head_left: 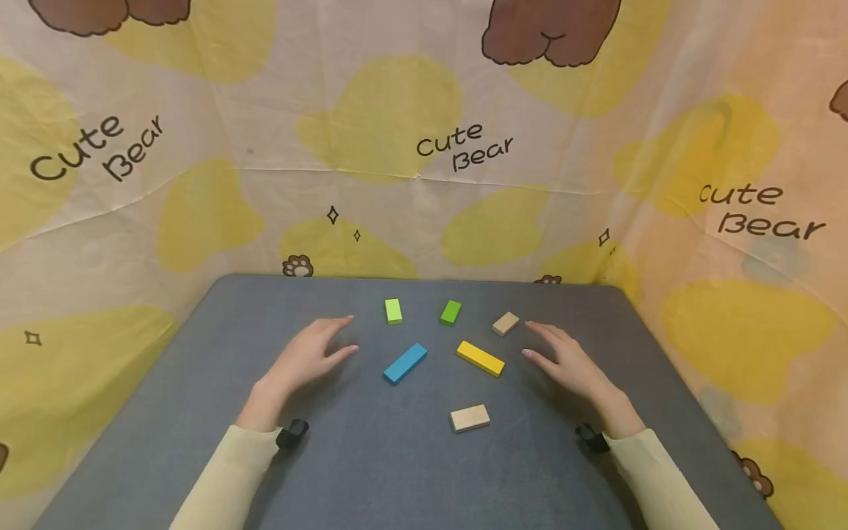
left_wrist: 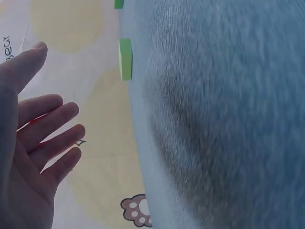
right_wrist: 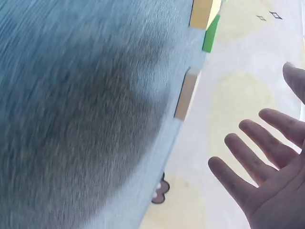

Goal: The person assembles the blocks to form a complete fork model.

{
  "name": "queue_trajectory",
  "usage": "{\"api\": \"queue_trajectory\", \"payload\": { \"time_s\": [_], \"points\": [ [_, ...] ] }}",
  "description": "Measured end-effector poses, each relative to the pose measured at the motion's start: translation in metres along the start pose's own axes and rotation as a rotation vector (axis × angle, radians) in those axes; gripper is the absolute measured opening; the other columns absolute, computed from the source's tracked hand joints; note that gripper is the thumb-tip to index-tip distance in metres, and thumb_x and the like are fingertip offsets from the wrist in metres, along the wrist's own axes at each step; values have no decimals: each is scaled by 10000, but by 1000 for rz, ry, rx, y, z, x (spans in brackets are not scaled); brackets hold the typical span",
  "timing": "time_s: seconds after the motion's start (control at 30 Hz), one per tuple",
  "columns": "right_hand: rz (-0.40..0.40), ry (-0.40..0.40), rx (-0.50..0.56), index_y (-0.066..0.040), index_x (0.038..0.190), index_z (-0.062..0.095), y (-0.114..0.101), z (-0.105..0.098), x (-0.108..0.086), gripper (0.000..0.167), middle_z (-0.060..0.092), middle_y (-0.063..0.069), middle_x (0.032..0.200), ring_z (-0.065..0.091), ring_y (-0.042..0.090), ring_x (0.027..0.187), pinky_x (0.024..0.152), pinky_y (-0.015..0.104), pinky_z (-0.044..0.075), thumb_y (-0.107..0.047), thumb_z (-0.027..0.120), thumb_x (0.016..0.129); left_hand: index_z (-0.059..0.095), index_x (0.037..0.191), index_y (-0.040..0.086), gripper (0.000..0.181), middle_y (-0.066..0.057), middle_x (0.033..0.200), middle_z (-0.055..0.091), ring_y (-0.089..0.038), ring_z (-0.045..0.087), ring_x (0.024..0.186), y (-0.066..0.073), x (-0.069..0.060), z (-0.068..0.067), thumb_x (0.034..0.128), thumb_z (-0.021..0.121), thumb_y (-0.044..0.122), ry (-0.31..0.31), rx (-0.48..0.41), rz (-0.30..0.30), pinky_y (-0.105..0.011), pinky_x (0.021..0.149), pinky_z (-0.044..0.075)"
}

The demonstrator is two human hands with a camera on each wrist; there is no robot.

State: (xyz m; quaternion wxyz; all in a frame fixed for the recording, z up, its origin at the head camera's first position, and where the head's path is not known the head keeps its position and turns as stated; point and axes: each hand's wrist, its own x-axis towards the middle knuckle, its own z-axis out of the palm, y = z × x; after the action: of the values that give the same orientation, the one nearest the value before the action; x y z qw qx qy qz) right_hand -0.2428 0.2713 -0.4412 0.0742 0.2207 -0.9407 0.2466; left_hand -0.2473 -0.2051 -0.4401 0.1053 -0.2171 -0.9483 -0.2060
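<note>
My left hand (head_left: 308, 358) hovers over the left part of the table with fingers spread and nothing held; the blue block (head_left: 405, 364) is nearest to it. On the other side my right hand (head_left: 571, 361) is also empty, its fingertips close to a small wooden block (head_left: 506, 324) and the yellow block (head_left: 480, 358). Farther back lie a light green block (head_left: 394, 311) and a darker green block (head_left: 450, 313). A pale wooden block (head_left: 470, 418) lies nearer the front. Both wrist views show relaxed, extended fingers apart from any block.
The blocks lie apart on a grey-blue table (head_left: 371, 471). A patterned cloth (head_left: 384, 132) with yellow patches and bear prints rises behind and along both sides of it. A black strap with a small device (head_left: 292, 434) is on each wrist.
</note>
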Motion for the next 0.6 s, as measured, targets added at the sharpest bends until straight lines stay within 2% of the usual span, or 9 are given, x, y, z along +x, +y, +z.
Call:
{"api": "queue_trajectory", "payload": {
  "time_s": [0.27,0.43,0.6],
  "points": [
    [-53,37,34,-71,1396,450,-6,12,8,578,498,167,1378,462,376,1262,1009,579,382,-324,635,910,509,1375,148,594,-70,1336,564,-275,507,1240,5,7,12,881,634,453,4,-48,2,-491,1017,419],
    [-50,20,47,-84,1396,449,-8,17,12,587,497,163,1377,463,371,1263,1008,575,388,-340,640,904,529,1357,142,571,-63,1317,582,-262,524,1225,7,11,18,879,649,430,4,-66,23,-474,1017,424],
    [-39,-4,59,-92,1397,453,-7,23,16,595,506,152,1371,474,359,1256,1001,575,395,-346,650,896,529,1357,136,583,-64,1326,574,-266,523,1227,9,12,25,861,681,402,-18,-96,15,-488,1011,426]
  ]
}}
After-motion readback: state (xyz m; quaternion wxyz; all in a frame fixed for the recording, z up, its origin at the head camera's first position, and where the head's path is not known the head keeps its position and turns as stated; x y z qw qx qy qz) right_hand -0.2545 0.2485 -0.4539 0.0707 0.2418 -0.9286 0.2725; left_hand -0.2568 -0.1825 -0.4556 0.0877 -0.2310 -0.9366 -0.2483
